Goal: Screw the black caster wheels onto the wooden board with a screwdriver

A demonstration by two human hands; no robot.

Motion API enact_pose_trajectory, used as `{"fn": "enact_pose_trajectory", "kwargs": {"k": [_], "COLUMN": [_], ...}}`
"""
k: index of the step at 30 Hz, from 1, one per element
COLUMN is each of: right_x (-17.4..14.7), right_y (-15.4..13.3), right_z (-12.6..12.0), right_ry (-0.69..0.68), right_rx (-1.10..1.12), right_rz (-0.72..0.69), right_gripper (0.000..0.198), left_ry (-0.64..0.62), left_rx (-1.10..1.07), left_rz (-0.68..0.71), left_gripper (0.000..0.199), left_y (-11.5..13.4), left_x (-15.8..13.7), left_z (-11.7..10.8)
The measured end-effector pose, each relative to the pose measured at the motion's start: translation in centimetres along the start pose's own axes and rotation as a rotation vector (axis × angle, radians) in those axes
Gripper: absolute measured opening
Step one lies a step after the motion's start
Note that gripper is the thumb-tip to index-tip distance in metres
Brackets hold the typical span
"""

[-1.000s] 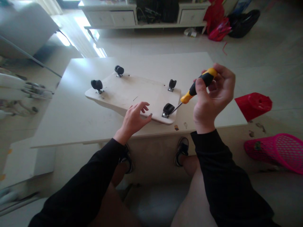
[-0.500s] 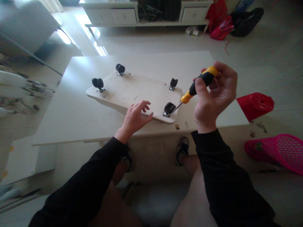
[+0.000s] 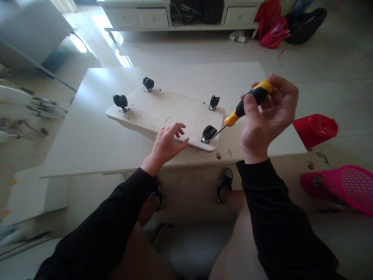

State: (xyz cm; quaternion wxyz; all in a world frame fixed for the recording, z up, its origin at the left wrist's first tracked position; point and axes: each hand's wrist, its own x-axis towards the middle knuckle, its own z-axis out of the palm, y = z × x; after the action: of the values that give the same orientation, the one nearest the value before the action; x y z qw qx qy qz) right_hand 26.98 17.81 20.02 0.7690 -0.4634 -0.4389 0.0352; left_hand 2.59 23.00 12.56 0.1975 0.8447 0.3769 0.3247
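Observation:
A pale wooden board [image 3: 175, 107] lies on the white table with several black swivel casters standing up from its corners. My right hand [image 3: 268, 116] is closed round the yellow-and-black handle of a screwdriver [image 3: 256, 95]. The screwdriver slants down to the left, its tip at the metal base of the near right caster [image 3: 209, 133]. My left hand [image 3: 169, 144] rests at the board's near edge, fingers apart and holding nothing. At the far right corner stands another caster [image 3: 214, 102]; two more, a far left caster [image 3: 148, 83] and a near left caster [image 3: 120, 102], are at the other end.
The white table [image 3: 81, 147] ends just in front of my knees. On the floor to the right are a red container [image 3: 316, 130] and a pink mesh basket [image 3: 335, 186]. A white cabinet [image 3: 140, 17] stands beyond the table, with red and black bags [image 3: 305, 27] beside it.
My right hand and the screwdriver handle have shifted slightly to the right, while the tip stays at the caster base. My left hand and the board look unmoved.

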Motion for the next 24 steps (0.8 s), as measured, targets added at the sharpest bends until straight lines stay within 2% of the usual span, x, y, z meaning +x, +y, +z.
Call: {"fn": "enact_pose_trajectory", "kwargs": {"k": [5,17,24], "right_x": [0.09,-0.08,-0.27], "right_y": [0.16,0.69,0.06], "right_z": [-0.09,0.16,0.36], "right_ry": [-0.008,-0.014,-0.065], "right_rx": [-0.035,0.072,-0.018], "right_rz": [-0.023,-0.004,0.026], "right_gripper": [0.044,0.050,0.049], "left_ry": [-0.003,-0.031,-0.066], "left_rx": [-0.002,-0.002,-0.005], "left_rz": [-0.015,-0.018,-0.012], "left_gripper": [0.038,0.038,0.038], "left_y": [0.04,0.20,0.44], "left_x": [0.02,0.09,0.01], "left_z": [0.00,-0.07,-0.12]}}
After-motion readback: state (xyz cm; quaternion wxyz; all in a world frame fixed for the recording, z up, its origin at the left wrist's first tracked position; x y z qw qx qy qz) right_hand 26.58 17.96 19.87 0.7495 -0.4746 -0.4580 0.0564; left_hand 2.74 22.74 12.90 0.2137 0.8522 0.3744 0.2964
